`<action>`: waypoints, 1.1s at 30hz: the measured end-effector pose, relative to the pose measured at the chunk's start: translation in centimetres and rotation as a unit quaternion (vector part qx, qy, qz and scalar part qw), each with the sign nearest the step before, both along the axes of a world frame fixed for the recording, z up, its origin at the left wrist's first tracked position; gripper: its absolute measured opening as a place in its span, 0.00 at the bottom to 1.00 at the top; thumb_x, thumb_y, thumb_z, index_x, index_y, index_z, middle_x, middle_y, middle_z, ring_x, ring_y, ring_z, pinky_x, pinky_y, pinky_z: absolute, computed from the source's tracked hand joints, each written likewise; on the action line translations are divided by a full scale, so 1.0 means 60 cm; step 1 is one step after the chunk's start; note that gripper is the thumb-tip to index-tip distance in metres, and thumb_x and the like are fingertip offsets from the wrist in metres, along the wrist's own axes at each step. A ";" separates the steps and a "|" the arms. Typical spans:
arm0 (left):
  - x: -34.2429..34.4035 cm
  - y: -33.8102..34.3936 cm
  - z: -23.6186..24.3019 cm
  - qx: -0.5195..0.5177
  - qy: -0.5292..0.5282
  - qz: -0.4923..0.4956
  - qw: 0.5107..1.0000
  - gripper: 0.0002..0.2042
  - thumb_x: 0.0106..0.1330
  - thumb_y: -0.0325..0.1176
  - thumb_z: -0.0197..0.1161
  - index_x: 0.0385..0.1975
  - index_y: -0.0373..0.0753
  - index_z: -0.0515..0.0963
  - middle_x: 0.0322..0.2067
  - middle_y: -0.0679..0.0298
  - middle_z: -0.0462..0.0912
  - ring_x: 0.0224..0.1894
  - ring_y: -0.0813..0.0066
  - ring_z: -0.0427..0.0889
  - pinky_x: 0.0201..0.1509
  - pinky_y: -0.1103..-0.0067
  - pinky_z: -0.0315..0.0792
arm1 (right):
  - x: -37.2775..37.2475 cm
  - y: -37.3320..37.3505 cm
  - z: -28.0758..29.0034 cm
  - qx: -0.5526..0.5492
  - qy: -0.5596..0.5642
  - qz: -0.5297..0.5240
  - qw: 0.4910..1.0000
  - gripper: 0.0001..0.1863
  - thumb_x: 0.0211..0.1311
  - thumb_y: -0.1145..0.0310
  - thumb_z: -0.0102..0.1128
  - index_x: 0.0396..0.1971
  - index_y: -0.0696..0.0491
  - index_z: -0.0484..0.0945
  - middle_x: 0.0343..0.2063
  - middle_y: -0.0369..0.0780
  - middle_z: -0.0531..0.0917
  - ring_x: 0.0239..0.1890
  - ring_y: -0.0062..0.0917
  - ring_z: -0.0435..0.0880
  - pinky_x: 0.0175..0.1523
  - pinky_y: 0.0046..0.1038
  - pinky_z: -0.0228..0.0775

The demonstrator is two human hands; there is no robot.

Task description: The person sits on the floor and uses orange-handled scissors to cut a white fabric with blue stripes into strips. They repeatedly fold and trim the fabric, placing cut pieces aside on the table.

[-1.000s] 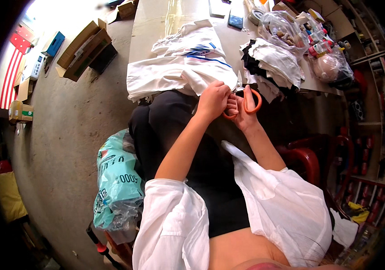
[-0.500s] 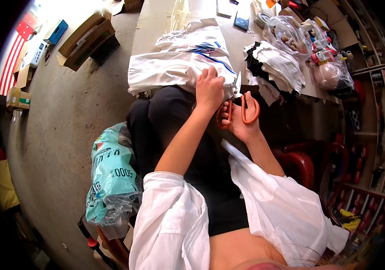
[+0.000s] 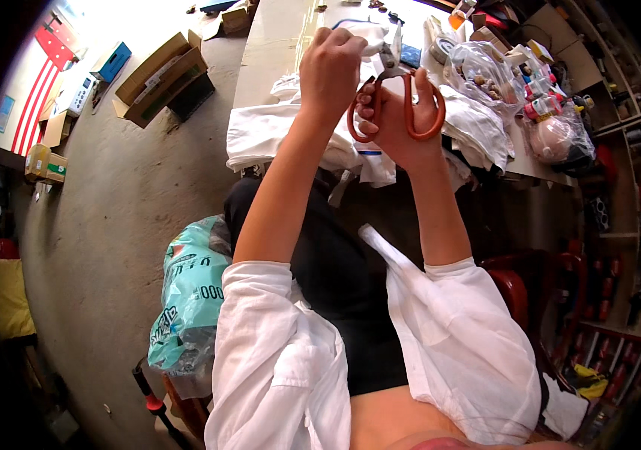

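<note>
Both arms reach forward over the near edge of the table. My left hand (image 3: 330,73) is closed on a white cloth garment (image 3: 369,34) with blue trim, lifting part of it above the table. The rest of the white cloth (image 3: 264,135) lies at the table's front, some hanging over the edge. My right hand (image 3: 403,129) grips a pair of scissors (image 3: 425,120) by its orange-brown loop handles. The handles are spread apart. Their metal blades point away from me, up beside the lifted cloth; whether they touch it I cannot tell.
To the right lie a pile of white cloths (image 3: 474,127), a clear plastic bag of small items (image 3: 481,75) and a phone (image 3: 410,55). A teal plastic bag (image 3: 193,292) stands at my left, a cardboard box (image 3: 159,79) on the floor beyond. Shelves line the right side.
Both hands have moved up and away from my lap, the left raising part of the white garment. The scissors have come along in my right hand.
</note>
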State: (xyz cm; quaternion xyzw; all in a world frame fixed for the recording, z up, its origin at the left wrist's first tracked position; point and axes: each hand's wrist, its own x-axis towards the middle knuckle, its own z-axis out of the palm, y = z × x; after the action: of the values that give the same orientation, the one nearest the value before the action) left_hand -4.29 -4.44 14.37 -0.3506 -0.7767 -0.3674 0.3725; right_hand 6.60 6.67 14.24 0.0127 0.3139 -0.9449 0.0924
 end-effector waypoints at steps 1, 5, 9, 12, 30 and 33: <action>-0.002 0.000 -0.004 -0.010 0.017 -0.003 1.000 0.04 0.51 0.26 0.61 0.26 0.39 0.79 0.27 0.62 0.79 0.35 0.61 0.76 0.38 0.70 0.72 | 0.001 0.000 0.001 -0.009 0.002 0.003 1.000 0.40 0.54 0.27 0.39 0.34 0.56 0.69 0.30 0.37 0.72 0.32 0.24 0.70 0.33 0.23 0.62; 0.028 0.018 -0.099 -0.174 -0.105 0.017 0.979 0.02 0.48 0.29 0.63 0.21 0.40 0.79 0.20 0.58 0.79 0.30 0.60 0.78 0.35 0.67 0.70 | 0.040 0.011 -0.071 -0.025 -0.085 -0.017 0.996 0.40 0.53 0.28 0.42 0.34 0.57 0.69 0.28 0.39 0.72 0.28 0.25 0.69 0.33 0.24 0.62; 0.065 0.020 -0.201 -0.250 -0.184 -0.034 0.950 0.03 0.49 0.32 0.63 0.20 0.41 0.78 0.18 0.58 0.78 0.28 0.59 0.80 0.40 0.68 0.69 | 0.086 0.021 -0.153 -0.127 -0.213 -0.015 0.969 0.40 0.51 0.28 0.46 0.32 0.58 0.70 0.27 0.38 0.72 0.29 0.27 0.69 0.33 0.23 0.62; 0.066 0.039 -0.200 -0.263 -0.168 -0.048 0.949 0.02 0.49 0.30 0.60 0.18 0.42 0.77 0.18 0.60 0.78 0.29 0.62 0.80 0.42 0.69 0.68 | 0.088 0.012 -0.162 -0.150 -0.187 -0.032 0.970 0.40 0.53 0.28 0.45 0.34 0.58 0.70 0.29 0.37 0.73 0.30 0.26 0.70 0.33 0.23 0.62; 0.083 0.024 -0.195 -0.182 -0.136 -0.133 0.965 0.04 0.49 0.30 0.58 0.20 0.42 0.80 0.21 0.65 0.79 0.32 0.68 0.76 0.45 0.75 0.65 | 0.063 -0.030 -0.172 -0.095 -0.129 -0.145 0.976 0.43 0.52 0.23 0.29 0.32 0.53 0.70 0.21 0.34 0.71 0.19 0.22 0.68 0.23 0.19 0.62; 0.085 0.020 -0.191 -0.158 -0.161 -0.149 0.963 0.04 0.51 0.30 0.58 0.21 0.41 0.80 0.21 0.64 0.80 0.31 0.67 0.76 0.43 0.74 0.65 | 0.050 -0.019 -0.190 -0.112 -0.127 -0.148 0.974 0.40 0.54 0.25 0.31 0.28 0.52 0.69 0.17 0.31 0.68 0.15 0.17 0.64 0.20 0.15 0.58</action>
State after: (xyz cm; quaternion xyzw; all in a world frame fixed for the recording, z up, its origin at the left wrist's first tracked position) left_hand 0.79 -3.26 2.89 -0.4526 -0.8140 -0.3427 0.1232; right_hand 9.62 5.52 2.83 0.1687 0.1867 -0.9678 -0.0089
